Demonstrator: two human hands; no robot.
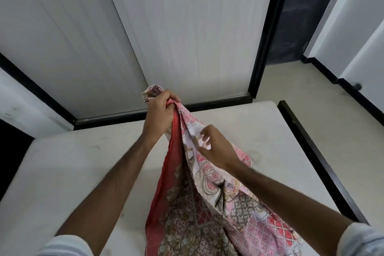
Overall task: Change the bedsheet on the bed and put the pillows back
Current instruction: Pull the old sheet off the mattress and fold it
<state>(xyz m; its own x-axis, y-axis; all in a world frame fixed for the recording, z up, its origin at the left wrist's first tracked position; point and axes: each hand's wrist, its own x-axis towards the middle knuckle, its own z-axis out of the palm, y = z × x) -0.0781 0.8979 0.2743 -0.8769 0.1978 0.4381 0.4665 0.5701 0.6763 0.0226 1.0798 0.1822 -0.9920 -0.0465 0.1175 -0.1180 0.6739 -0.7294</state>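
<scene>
Patterned bedsheet (207,203), left hand (159,113) clenched on it, right hand (218,147) loosely open, touching.

You have nothing to read here: no text, label, brand, number or sign shows on any surface in the head view.
</scene>
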